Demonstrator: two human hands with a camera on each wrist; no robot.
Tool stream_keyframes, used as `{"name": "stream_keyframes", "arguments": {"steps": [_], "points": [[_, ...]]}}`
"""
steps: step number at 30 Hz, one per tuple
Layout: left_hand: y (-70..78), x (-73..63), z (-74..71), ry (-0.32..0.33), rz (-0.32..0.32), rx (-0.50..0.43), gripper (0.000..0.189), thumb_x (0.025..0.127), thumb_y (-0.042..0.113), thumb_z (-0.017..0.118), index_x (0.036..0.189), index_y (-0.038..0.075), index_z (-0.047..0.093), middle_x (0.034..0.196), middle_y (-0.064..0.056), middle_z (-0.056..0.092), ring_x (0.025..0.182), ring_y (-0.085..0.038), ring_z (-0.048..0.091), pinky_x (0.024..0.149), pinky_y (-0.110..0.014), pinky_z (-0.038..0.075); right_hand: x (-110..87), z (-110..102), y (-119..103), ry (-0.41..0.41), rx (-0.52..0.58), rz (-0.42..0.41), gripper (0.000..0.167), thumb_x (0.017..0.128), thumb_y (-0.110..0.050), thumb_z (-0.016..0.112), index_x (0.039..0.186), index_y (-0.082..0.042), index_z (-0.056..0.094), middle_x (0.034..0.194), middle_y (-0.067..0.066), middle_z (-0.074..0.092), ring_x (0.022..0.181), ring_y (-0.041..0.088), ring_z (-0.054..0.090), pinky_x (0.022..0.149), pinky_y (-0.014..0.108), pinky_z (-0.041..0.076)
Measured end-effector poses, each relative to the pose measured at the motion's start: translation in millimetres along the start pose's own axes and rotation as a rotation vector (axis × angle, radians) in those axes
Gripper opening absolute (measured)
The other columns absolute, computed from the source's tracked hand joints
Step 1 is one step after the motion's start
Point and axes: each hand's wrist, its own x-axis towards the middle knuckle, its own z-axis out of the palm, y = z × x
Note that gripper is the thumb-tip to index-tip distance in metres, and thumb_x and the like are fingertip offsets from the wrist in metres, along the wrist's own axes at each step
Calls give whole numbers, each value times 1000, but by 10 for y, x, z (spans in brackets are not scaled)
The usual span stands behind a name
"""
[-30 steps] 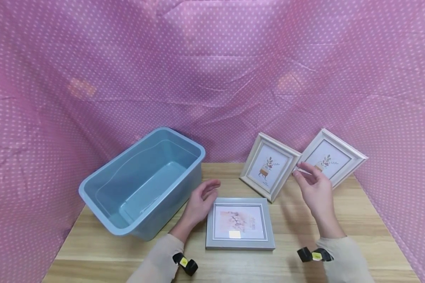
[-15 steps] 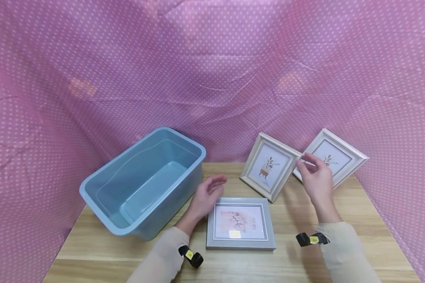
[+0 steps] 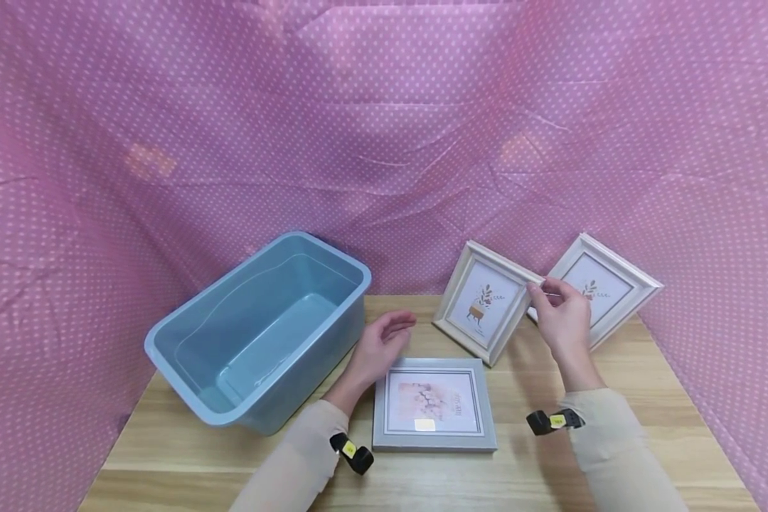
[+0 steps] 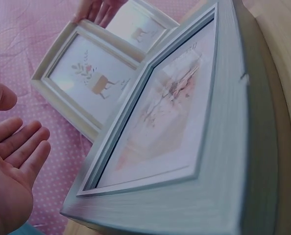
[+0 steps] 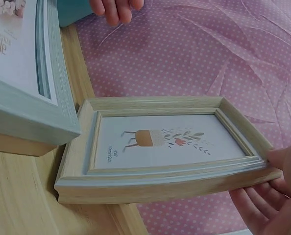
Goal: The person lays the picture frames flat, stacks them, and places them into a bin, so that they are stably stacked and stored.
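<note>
A cream picture frame point(image 3: 486, 302) with a potted-plant print leans upright at the back of the table. My right hand point(image 3: 562, 316) pinches its upper right corner; in the right wrist view the thumb point(image 5: 278, 159) lies on the front and the fingers point(image 5: 258, 205) are behind. My left hand point(image 3: 377, 348) holds nothing, fingers loosely extended, just beyond the upper left corner of a grey-blue picture frame point(image 3: 434, 442) lying flat. In the left wrist view that left hand point(image 4: 13, 171) shows its palm beside the grey-blue frame. A whiter picture frame point(image 3: 624, 274) with a similar print stands tilted behind my right hand.
An empty-looking blue plastic bin point(image 3: 275, 341) stands on the left, its long side slanting toward the back. Pink dotted cloth point(image 3: 384, 142) hangs behind and at both sides of the wooden table point(image 3: 166, 455).
My right hand has shifted slightly up and left, closing on the cream frame's corner. The left hand has moved a little up and right. The frames and bin have stayed in place.
</note>
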Motion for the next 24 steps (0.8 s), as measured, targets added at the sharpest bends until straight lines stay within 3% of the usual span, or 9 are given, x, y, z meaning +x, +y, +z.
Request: {"name": "stream_keyframes", "arguments": {"steps": [14, 24], "points": [[-4, -14, 12, -6, 3, -1, 42, 105, 6, 61, 147, 0, 60, 144, -19, 69, 139, -36, 64, 124, -51, 48, -41, 53, 5, 106, -25, -58, 41, 106, -24, 71, 135, 4, 69, 125, 26, 75, 78, -16, 56, 71, 1, 49], [40, 4, 20, 2, -11, 7, 43, 105, 8, 62, 147, 0, 60, 145, -18, 69, 139, -36, 63, 124, -51, 48, -45, -56, -223, 161, -2, -140, 42, 107, -24, 70, 136, 6, 67, 126, 25, 75, 85, -14, 57, 80, 0, 50]]}}
